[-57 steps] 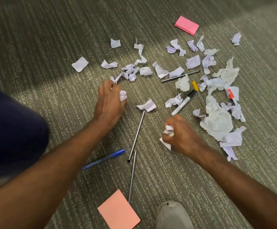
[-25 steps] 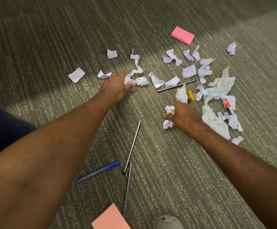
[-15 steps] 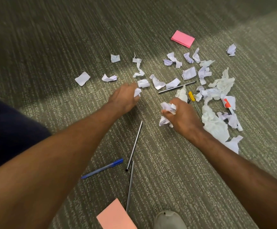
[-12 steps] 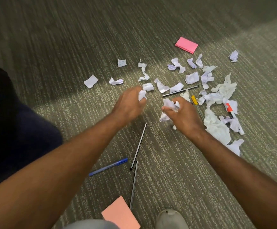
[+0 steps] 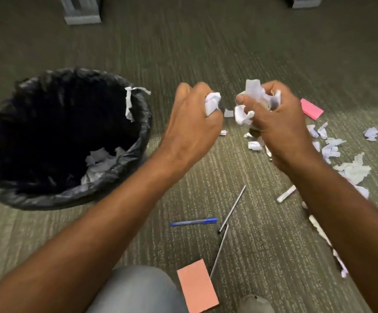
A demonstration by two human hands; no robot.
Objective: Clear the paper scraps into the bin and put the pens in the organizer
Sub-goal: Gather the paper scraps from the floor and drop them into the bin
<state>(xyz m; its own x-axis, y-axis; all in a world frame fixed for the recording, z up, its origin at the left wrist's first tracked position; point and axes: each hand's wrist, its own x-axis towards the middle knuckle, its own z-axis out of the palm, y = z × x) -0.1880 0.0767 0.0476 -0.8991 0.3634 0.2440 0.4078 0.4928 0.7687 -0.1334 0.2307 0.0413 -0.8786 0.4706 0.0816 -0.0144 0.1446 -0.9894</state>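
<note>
Nearest the camera, at 6 o'clock, a knee in light denim sits just beside a salmon sticky-note pad lying flat on the carpet. The toe of a grey shoe shows at 5 o'clock. Just past the pad, two thin dark pens lie nearly end to end: the nearer pen runs toward the pad's upper corner and the farther pen slants up toward 1 o'clock. A blue pen lies crosswise just left of them.

Both bare forearms reach up the middle of the view. The left hand is clenched around a white paper wad that pokes out past the fingers. The right hand is closed around a bigger bunch of crumpled scraps, some hanging loose below the thumb. The two hands are near each other, raised off the carpet, to the right of the bin.

At 9 o'clock stands a bin with a black liner; white paper already lies inside it, and a torn strip hangs at its far rim.

At 3 o'clock, more loose scraps litter the carpet, with a pink sticky-note pad beyond them. The organizer is out of view.
</note>
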